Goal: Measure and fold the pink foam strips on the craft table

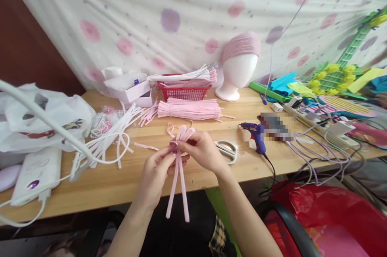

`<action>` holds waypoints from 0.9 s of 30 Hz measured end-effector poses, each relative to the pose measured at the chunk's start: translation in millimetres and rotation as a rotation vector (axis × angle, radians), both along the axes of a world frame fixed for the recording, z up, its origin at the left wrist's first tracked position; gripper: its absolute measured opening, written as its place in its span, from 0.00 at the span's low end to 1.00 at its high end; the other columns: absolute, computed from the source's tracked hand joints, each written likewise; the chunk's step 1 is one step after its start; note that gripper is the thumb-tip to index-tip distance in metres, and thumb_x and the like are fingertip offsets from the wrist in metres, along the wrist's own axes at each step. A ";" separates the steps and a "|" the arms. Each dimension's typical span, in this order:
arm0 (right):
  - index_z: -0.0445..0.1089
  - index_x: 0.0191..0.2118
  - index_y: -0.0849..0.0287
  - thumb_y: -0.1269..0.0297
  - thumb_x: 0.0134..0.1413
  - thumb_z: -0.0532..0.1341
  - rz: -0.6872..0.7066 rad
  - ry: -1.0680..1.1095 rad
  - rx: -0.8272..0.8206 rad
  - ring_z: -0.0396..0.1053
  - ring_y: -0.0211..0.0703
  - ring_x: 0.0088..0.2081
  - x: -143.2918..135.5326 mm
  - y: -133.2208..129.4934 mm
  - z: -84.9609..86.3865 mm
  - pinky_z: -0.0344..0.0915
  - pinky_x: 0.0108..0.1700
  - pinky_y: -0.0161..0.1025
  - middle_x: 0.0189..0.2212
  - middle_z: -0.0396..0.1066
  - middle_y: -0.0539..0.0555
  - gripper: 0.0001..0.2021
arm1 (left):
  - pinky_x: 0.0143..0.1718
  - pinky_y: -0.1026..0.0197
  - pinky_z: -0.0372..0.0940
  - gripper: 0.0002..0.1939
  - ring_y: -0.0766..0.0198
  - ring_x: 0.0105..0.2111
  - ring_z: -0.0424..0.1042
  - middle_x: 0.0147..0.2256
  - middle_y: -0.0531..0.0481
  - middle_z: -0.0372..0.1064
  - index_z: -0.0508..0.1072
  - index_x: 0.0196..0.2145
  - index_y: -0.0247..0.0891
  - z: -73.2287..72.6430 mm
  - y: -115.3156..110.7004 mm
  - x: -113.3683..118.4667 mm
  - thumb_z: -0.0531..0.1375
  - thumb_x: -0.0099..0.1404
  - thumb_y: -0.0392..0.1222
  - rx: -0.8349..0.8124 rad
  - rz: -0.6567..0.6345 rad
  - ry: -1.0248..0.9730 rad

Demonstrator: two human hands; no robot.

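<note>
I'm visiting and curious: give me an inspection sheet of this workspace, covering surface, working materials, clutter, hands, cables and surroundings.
Surface: wooden table; no damage seen.
Job's things: pink strips in hand, ends hanging down; tied pink bundle behind.
Clutter: white strips spread near a plastic bag at left; scissors and glue gun lie at right.
Hands: left hand and right hand both pinch the strips.
Cables: pale cables looped at right; black cord passes the front edge.
Surroundings: flower-patterned sheet behind; red plastic at lower right.
</note>
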State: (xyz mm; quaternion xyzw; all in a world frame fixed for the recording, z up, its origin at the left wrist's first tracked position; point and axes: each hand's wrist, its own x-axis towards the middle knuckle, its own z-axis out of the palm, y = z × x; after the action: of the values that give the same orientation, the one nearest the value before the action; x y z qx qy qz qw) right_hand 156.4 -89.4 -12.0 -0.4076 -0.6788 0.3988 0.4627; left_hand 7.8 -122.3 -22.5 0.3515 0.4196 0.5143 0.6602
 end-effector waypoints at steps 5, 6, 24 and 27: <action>0.75 0.27 0.59 0.60 0.59 0.63 -0.022 -0.130 -0.014 0.67 0.40 0.26 -2.9 -3.5 3.6 0.60 0.29 0.35 0.23 0.70 0.50 0.12 | 0.43 0.52 0.75 0.12 0.53 0.34 0.81 0.33 0.45 0.81 0.81 0.36 0.32 0.2 5.7 3.2 0.68 0.54 0.42 0.028 -0.027 0.138; 0.74 0.27 0.59 0.61 0.59 0.63 -0.017 -0.142 -0.022 0.66 0.40 0.26 -3.2 -4.1 4.5 0.60 0.29 0.35 0.23 0.70 0.50 0.12 | 0.42 0.53 0.75 0.11 0.54 0.33 0.81 0.32 0.45 0.81 0.81 0.35 0.32 0.1 6.4 3.7 0.67 0.55 0.42 0.023 -0.032 0.150; 0.74 0.24 0.62 0.47 0.40 0.73 0.048 0.168 -0.297 0.59 0.34 0.22 -4.9 8.1 15.2 0.57 0.25 0.34 0.19 0.67 0.48 0.20 | 0.30 0.60 0.72 0.09 0.55 0.29 0.81 0.25 0.44 0.80 0.75 0.36 0.35 12.7 5.1 10.8 0.61 0.61 0.43 -0.056 -0.180 0.185; 0.74 0.25 0.61 0.45 0.42 0.71 0.061 0.157 -0.289 0.57 0.34 0.21 -2.6 7.4 14.5 0.54 0.24 0.34 0.19 0.65 0.47 0.21 | 0.31 0.61 0.71 0.11 0.55 0.29 0.81 0.26 0.44 0.80 0.75 0.35 0.35 10.1 4.4 9.0 0.61 0.60 0.46 -0.017 -0.180 0.153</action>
State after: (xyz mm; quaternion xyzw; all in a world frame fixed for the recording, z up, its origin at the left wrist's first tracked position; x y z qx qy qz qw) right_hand 153.8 -82.0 2.5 -0.4167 -0.5883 0.5369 0.4382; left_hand 16.8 -117.9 -12.4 0.4204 0.4402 0.4210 0.6725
